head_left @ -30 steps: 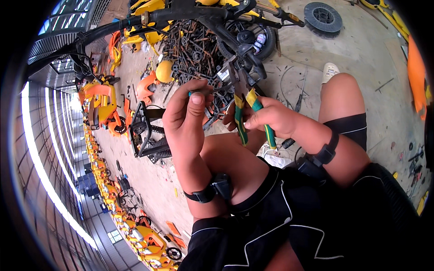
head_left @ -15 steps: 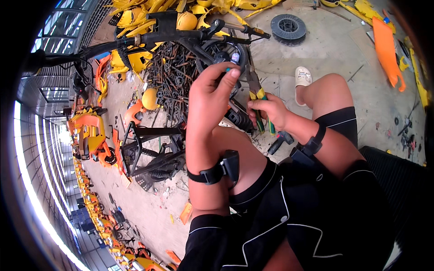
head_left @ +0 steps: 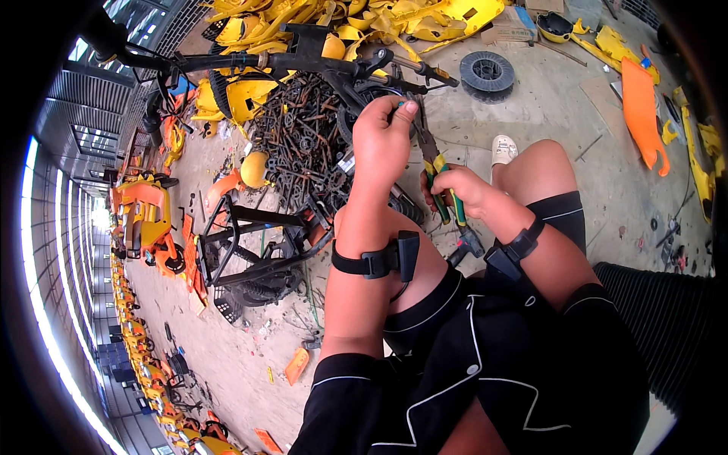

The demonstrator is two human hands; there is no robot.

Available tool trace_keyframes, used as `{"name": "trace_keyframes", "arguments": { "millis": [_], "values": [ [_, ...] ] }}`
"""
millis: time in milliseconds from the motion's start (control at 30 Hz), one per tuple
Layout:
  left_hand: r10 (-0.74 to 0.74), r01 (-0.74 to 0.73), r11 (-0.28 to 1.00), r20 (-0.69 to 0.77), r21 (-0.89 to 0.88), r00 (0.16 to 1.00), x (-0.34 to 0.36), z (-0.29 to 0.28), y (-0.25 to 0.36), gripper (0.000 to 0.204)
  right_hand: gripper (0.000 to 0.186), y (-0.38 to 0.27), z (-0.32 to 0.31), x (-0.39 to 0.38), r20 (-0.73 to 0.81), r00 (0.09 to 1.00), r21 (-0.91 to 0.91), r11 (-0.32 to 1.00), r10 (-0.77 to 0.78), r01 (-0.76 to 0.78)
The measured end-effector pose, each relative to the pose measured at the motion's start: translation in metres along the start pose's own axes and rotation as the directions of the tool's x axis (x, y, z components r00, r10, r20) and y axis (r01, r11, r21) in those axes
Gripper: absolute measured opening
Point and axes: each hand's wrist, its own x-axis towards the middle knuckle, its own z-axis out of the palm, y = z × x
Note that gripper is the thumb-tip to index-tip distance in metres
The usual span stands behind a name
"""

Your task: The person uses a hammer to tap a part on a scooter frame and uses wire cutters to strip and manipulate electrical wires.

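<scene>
My left hand is raised beside the black frame with its fork, thumb and index finger pinched together. A speck of teal shows at those fingertips; what it belongs to is too small to make out. My right hand is wrapped round the green-and-yellow handles of a pair of pliers. Their dark jaws point up and away, close to the left hand's fingertips. Whether the jaws touch anything, I cannot tell. The frame's wheel is partly hidden behind my left hand.
A heap of rusty metal parts lies left of my hands. Yellow plastic panels pile up beyond. A dark power tool lies below the pliers. A grey spool, an orange panel and a black tubular frame sit around me.
The whole view has shifted a little. My left hand's fingertips have moved slightly, and a small white-and-blue thing beyond them no longer shows there. The right hand keeps its hold on the pliers.
</scene>
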Motion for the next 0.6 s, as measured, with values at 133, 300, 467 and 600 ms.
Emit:
{"name": "trace_keyframes", "arguments": {
  "millis": [133, 300, 467, 600],
  "values": [
    [-0.090, 0.087, 0.987, -0.016, -0.132, 0.996, 0.003, 0.002, -0.003, 0.021, 0.029, -0.009, 0.009, -0.001, -0.009, 1.000, 0.102, 0.994, 0.028, -0.027],
    [0.188, -0.190, 0.981, -0.060, -0.035, 0.980, 0.002, 0.006, -0.001, 0.012, 0.031, -0.010, 0.016, 0.006, 0.066, 0.994, 0.268, 0.958, 0.086, -0.100],
    [0.440, -0.443, 0.889, 0.053, 0.114, 0.897, -0.003, 0.002, 0.007, 0.005, 0.033, -0.011, 0.021, 0.007, 0.058, 0.995, 0.199, 0.976, 0.077, -0.087],
    [0.481, -0.498, 0.846, 0.134, 0.189, 0.867, -0.005, -0.003, 0.004, 0.003, 0.025, -0.023, 0.029, 0.005, -0.043, 0.997, 0.112, 0.992, 0.066, -0.060]
  ]
}}
